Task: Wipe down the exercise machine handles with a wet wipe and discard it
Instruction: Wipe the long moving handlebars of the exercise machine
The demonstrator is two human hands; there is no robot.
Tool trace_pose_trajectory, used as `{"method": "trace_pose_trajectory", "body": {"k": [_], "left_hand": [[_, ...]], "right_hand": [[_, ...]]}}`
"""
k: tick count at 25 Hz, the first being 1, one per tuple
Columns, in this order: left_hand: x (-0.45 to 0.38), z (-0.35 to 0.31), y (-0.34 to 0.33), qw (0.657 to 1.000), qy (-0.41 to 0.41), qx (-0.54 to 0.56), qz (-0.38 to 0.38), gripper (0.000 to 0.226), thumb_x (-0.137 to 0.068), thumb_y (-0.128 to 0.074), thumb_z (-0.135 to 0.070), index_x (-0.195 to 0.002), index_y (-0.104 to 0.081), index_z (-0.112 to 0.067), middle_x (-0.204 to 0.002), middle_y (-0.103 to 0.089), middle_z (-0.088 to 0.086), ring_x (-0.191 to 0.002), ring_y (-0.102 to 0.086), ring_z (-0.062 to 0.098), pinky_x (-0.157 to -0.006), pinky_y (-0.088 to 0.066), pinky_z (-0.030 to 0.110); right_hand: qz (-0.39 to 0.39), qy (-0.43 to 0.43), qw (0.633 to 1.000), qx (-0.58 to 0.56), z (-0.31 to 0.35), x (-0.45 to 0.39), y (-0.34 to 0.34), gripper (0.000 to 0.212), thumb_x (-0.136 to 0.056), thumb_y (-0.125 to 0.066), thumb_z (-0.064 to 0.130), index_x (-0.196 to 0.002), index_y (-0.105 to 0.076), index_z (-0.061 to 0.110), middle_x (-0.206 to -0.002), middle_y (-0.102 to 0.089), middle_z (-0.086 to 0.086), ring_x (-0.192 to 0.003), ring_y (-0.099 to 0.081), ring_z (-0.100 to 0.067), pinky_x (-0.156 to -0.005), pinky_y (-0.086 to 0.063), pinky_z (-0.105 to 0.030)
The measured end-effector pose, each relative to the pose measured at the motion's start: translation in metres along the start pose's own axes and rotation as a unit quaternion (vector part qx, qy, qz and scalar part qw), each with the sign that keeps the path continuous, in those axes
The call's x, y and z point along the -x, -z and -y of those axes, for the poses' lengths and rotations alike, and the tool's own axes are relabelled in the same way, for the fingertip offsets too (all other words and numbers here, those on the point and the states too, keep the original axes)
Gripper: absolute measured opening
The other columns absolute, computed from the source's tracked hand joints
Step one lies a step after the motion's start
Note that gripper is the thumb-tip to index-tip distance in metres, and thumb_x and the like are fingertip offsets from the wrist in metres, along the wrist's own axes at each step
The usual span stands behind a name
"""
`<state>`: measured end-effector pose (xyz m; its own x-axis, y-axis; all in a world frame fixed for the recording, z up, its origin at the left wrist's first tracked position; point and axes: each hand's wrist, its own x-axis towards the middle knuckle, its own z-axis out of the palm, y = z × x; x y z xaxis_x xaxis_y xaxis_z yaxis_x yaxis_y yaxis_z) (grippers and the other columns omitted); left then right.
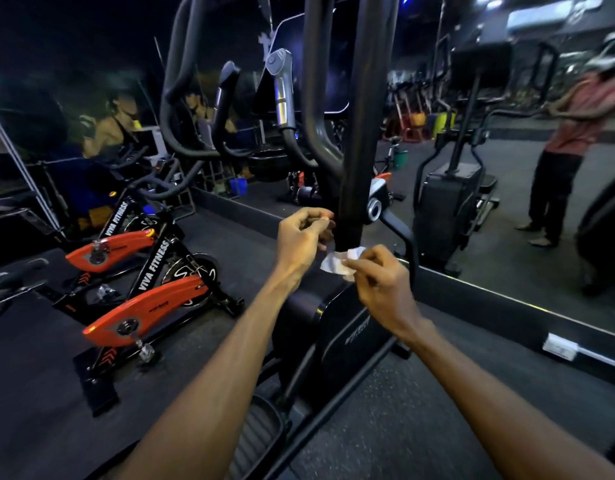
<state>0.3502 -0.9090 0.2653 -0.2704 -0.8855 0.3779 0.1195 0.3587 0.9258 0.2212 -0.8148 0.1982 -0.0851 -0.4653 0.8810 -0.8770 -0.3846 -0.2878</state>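
Note:
A black elliptical machine [333,334] stands right in front of me, its thick upright handle bar [359,133] rising through the middle of the view. My right hand [382,285] pinches a small crumpled white wet wipe [335,263] just below the bar's padded lower end. My left hand [304,239] hovers beside the bar at the left with curled fingers, pinching what looks like a small scrap near the fingertips; I cannot make out what it is. A grey-silver grip handle [281,88] and curved black handles [181,98] sit higher up.
Two orange and black spin bikes [143,306] stand to the left on the dark rubber floor. A wall mirror [524,150] on the right reflects the machine and a person in a pink shirt. The elliptical's foot pedal [261,434] lies below my arms.

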Motion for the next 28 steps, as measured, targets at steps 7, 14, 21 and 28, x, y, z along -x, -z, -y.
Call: {"method": "trace_pose_trajectory", "body": {"k": [7,14,21,28], "left_hand": [[0.001,0.009,-0.010,1.000,-0.009,0.013,0.021,0.020,-0.087,-0.059,-0.010,-0.082,-0.073,-0.023,-0.071,-0.073,-0.005,-0.062,-0.065,0.006,-0.054,-0.049,0.021],[0.002,0.018,-0.014,1.000,-0.029,0.001,-0.001,0.017,-0.085,-0.060,-0.016,-0.081,-0.072,-0.028,-0.077,-0.074,-0.002,-0.069,-0.069,0.011,-0.059,-0.052,0.024],[0.001,0.025,-0.025,0.997,-0.051,0.000,-0.054,0.021,-0.085,-0.054,-0.006,-0.080,-0.070,-0.019,-0.070,-0.070,-0.006,-0.064,-0.063,0.009,-0.057,-0.050,0.025],[-0.001,0.035,-0.038,0.992,-0.048,0.014,-0.115,0.025,-0.085,-0.050,-0.006,-0.075,-0.068,-0.019,-0.058,-0.063,-0.010,-0.057,-0.056,0.009,-0.051,-0.046,0.026]], "right_hand": [[-0.135,-0.401,0.862,-0.278,0.023,-0.019,-0.010,0.018,-0.094,-0.065,0.010,-0.091,-0.073,0.026,-0.075,-0.074,-0.004,-0.057,-0.070,-0.022,-0.057,-0.061,-0.036],[-0.111,-0.418,0.874,-0.223,0.029,-0.023,-0.019,0.026,-0.099,-0.054,0.009,-0.117,-0.072,0.012,-0.096,-0.071,-0.009,-0.059,-0.065,-0.010,-0.054,-0.053,-0.022],[-0.038,-0.392,0.899,-0.190,0.016,-0.018,-0.020,0.033,-0.094,-0.054,-0.001,-0.119,-0.071,0.012,-0.105,-0.059,-0.008,-0.095,-0.064,-0.025,-0.091,-0.054,-0.042],[0.004,-0.362,0.909,-0.206,-0.015,-0.009,-0.023,0.034,-0.088,-0.061,-0.002,-0.114,-0.075,0.014,-0.104,-0.069,-0.007,-0.098,-0.064,-0.011,-0.088,-0.049,-0.018]]}}
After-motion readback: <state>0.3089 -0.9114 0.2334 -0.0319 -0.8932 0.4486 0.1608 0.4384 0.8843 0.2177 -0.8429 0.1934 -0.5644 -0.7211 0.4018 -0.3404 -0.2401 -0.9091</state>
